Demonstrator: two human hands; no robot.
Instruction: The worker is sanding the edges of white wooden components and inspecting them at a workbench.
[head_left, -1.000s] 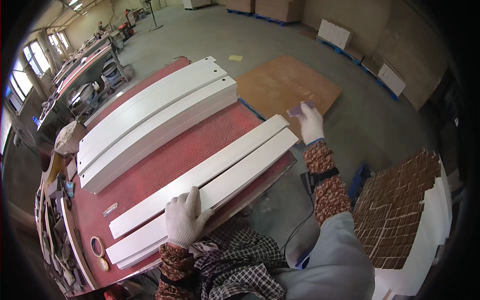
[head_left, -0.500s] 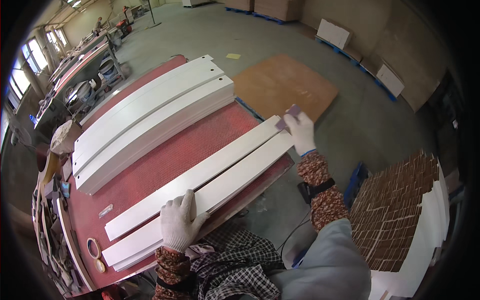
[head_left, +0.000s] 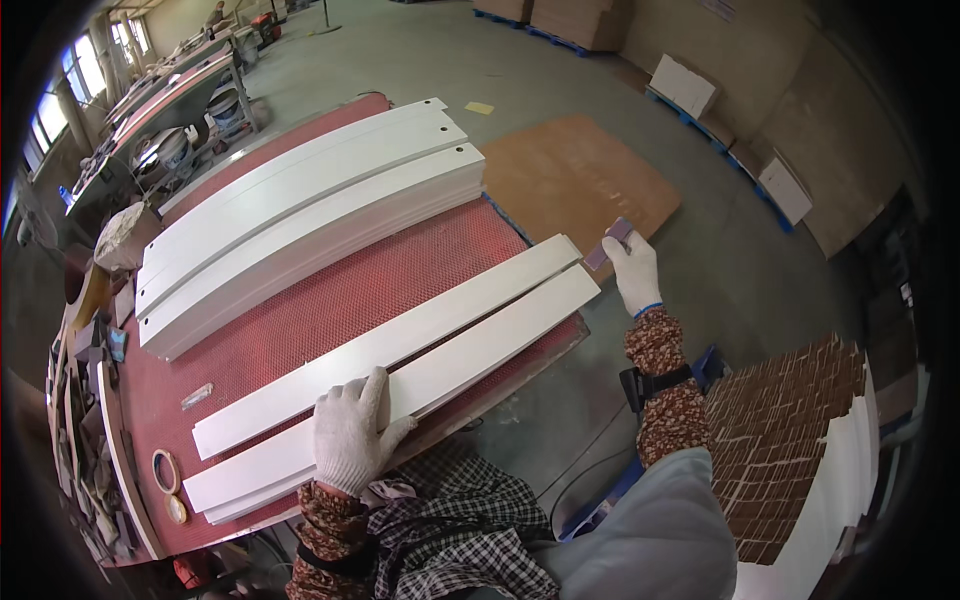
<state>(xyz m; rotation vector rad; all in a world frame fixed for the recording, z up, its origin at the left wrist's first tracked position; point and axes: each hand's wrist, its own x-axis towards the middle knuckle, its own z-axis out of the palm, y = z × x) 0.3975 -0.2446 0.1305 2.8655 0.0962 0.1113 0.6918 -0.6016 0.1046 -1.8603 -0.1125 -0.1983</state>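
Two long white boards [head_left: 400, 338] lie side by side on a red mesh-topped table [head_left: 400, 265], a narrow gap between them. Further boards show beneath the near one. My left hand [head_left: 350, 435], in a white knit glove, lies on the near board toward its left part, fingers together and thumb spread out. Just beyond the boards' right ends, my gloved right hand [head_left: 635, 272] grips a small purple sanding block [head_left: 608, 243]. The block is close to the end of the near board; whether it touches is hard to see.
A stack of white boards with dark holes [head_left: 320, 215] occupies the table's far side. Tape rolls [head_left: 165, 471] and a small clear packet [head_left: 197, 397] lie at the left. A brown sheet [head_left: 580, 185] is on the floor beyond; a brown-edged pile [head_left: 790, 440] stands right.
My right hand has moved right with the sanding block, from atop the boards' ends to past them. My left hand stays on the near board. The whole view has shifted slightly.
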